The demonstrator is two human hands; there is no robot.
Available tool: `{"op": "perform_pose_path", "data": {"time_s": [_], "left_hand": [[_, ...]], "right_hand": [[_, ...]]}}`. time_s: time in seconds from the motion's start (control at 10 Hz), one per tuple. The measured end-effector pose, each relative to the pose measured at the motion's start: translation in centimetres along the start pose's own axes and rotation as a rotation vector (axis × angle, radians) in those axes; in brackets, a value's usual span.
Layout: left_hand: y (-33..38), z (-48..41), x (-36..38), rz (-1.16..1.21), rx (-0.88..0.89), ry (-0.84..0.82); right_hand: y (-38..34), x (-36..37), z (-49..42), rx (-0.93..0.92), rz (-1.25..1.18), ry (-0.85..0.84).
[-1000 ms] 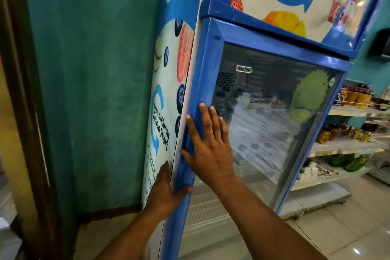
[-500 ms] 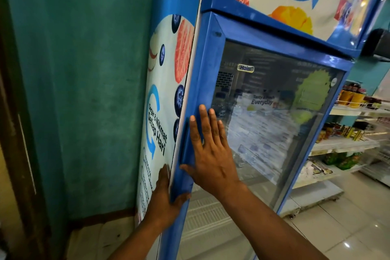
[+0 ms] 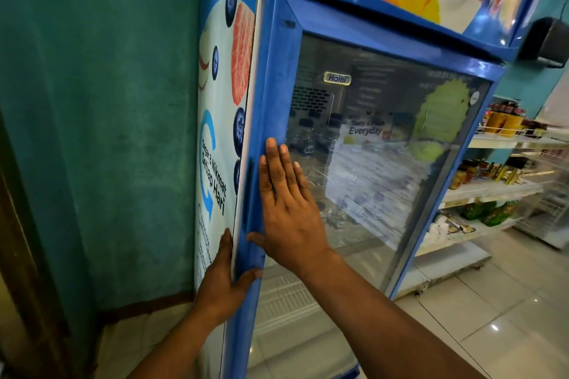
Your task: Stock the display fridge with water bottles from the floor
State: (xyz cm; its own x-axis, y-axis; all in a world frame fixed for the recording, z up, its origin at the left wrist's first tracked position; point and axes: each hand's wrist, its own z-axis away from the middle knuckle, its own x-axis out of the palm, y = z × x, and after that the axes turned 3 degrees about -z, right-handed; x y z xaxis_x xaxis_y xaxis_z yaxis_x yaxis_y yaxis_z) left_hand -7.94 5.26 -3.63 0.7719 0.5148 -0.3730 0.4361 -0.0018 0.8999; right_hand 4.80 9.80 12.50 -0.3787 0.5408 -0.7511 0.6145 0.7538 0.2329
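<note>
**stockbot_fan:** ok what's on your head cam right now? where's the water?

**remote_op:** On my feed I've got the tall blue display fridge (image 3: 221, 101) with fruit graphics down its side, parked just beside a teal plaster wall (image 3: 107, 101). Its blue-framed glass door (image 3: 277, 86) sits flush against the cabinet, closed as far as I can tell. The clear plastic water bottles (image 3: 308, 148) with blue caps stand inside, on an upper level behind the glass, over at the handle side. Glare and stickers smear them, so I can't count them. There's a small silver Haier badge (image 3: 337, 78) above them on the glass.

**stockbot_fan:** and the hands?

**remote_op:** The right hand (image 3: 289, 212) lies flat on the door with its fingers straight, close together and pointing up. It sits partly on the blue frame and partly on the glass, right next to the dark recessed handle slot (image 3: 248, 191). It has hold of nothing, it's just pressing.

The left hand (image 3: 226, 283) is lower, wrapped round the door's outer edge. Its fingers run along the fridge's side panel and the thumb hooks over the front of the frame, so the edge is pinched between them.

Lower down behind the glass I can make out a white wire shelf (image 3: 286, 295). Off to the right, white shop shelving (image 3: 492, 191) loaded with packets and jars stands on the glossy pale tiled floor (image 3: 492, 317), near the fridge's hinge side.
</note>
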Motion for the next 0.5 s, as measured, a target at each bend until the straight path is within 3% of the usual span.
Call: {"op": "perform_pose_path", "data": {"time_s": [0.3,0.4,0.5], "left_hand": [[0.8,0.4,0.7,-0.055,-0.026,0.04],[1.6,1.2,1.3,-0.16,-0.022,0.086],[3.3,2.1,1.5,-0.326,-0.133,0.132]], "right_hand": [[-0.3,-0.1,0.2,0.04,-0.073,-0.037],[-0.4,0.0,0.4,0.057,-0.107,-0.001],[0.3,-1.0,0.9,0.007,-0.174,-0.064]]}}
